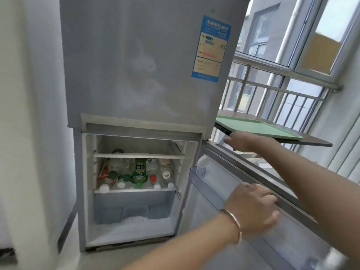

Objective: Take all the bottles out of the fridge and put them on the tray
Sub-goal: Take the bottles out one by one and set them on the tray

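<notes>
Balcony window (311, 45), tray (253, 123) beside fridge (136, 65), left hand (253, 209) grips door (292, 240), right hand (247, 141) flat

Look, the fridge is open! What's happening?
A person holds the lower fridge door open. The left hand, wearing a bangle, grips its top edge, and the right hand reaches out flat near the door's hinge corner, just under the green tray. The bottles lie on their sides on a fridge shelf. None shows on the tray yet.
</notes>
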Demonstrator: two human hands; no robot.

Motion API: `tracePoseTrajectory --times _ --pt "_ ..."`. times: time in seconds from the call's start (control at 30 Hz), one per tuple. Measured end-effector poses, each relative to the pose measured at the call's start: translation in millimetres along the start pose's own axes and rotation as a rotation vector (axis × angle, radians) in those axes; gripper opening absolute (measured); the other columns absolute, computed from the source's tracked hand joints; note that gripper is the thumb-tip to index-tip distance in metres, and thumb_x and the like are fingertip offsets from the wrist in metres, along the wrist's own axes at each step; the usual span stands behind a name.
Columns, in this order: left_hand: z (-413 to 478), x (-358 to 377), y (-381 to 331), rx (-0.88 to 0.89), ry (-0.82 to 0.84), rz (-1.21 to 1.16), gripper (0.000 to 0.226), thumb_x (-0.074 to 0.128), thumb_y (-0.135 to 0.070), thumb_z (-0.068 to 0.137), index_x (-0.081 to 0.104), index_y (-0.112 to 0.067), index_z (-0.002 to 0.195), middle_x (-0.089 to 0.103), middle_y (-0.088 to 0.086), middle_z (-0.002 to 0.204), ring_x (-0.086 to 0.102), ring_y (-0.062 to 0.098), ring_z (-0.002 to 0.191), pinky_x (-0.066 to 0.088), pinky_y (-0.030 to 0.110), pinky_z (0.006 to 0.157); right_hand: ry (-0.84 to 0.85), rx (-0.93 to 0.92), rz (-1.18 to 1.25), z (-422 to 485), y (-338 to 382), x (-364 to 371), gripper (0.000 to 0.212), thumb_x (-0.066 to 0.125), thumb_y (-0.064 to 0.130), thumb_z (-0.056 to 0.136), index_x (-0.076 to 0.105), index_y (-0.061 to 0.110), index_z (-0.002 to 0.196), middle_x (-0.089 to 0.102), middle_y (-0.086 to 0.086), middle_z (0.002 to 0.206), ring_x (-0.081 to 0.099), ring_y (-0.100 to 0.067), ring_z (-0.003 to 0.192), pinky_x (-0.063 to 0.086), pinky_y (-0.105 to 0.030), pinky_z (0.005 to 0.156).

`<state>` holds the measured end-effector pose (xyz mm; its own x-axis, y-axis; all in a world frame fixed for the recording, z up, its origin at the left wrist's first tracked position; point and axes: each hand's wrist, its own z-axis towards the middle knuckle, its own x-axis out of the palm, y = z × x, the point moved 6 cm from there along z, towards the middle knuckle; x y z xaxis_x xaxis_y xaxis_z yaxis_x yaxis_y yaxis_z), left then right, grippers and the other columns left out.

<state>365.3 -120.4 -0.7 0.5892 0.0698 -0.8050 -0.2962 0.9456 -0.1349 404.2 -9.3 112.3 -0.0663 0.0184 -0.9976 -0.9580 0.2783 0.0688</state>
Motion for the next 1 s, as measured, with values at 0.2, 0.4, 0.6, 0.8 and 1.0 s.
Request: tracePoseTrajectory --times 0.2,0.4,0.6,0.8,1.0 --pt "-70.2 -71.3 183.0 -0.661 0.088 0.368 0.029 0.038 -0.028 0.093 0.062 -0.018 0.106 0.062 0.006 0.111 0.058 0.026 0.106 0.044 0.037 0.088 0.037 -0.235 0.24 37.1 80.6 31.5 0.03 0.043 0.014 0.096 0.063 0.003 0.115 0.063 -0.017 0.123 0.058 -0.031 0.116 0.046 -0.032 0.093" --pt "-135.7 -85.9 267.9 -1.129 0.086 0.21 0.031 0.041 -0.026 0.094 0.065 -0.008 0.101 0.067 0.016 0.11 0.064 0.034 0.101 0.052 0.039 0.082 0.287 -0.322 0.245 67.0 159.0 114.0 0.011 0.051 0.007 0.09 0.061 0.01 0.089 0.064 -0.012 0.096 0.054 -0.011 0.065 0.043 -0.023 0.058" --pt "-152.5 -65.9 320.7 -1.206 0.134 0.114 0.032 0.041 -0.021 0.092 0.066 -0.004 0.102 0.067 0.017 0.112 0.064 0.034 0.102 0.051 0.036 0.082 0.423 -0.303 0.117 112.8 190.1 210.1 0.011 0.051 0.013 0.084 0.054 0.012 0.073 0.054 -0.011 0.08 0.045 -0.021 0.06 0.036 -0.028 0.052" --pt "-148.5 -25.6 367.8 -1.141 0.249 0.078 0.031 0.042 -0.023 0.094 0.065 -0.004 0.097 0.068 0.016 0.105 0.065 0.033 0.096 0.049 0.034 0.074 0.429 -0.232 0.084 190.3 176.4 294.3 0.063 0.052 0.059 0.065 0.06 0.022 0.116 0.064 -0.005 0.115 0.062 -0.02 0.085 0.044 -0.027 0.063" --pt "-137.0 14.4 407.0 -1.069 0.339 0.045 0.025 0.043 -0.019 0.091 0.064 -0.005 0.089 0.068 0.018 0.099 0.065 0.032 0.093 0.046 0.03 0.069 0.251 0.01 0.295 212.1 157.9 306.5 0.074 0.061 0.045 0.081 0.039 0.009 0.141 0.051 -0.011 0.139 0.052 -0.029 0.124 0.047 -0.033 0.098"
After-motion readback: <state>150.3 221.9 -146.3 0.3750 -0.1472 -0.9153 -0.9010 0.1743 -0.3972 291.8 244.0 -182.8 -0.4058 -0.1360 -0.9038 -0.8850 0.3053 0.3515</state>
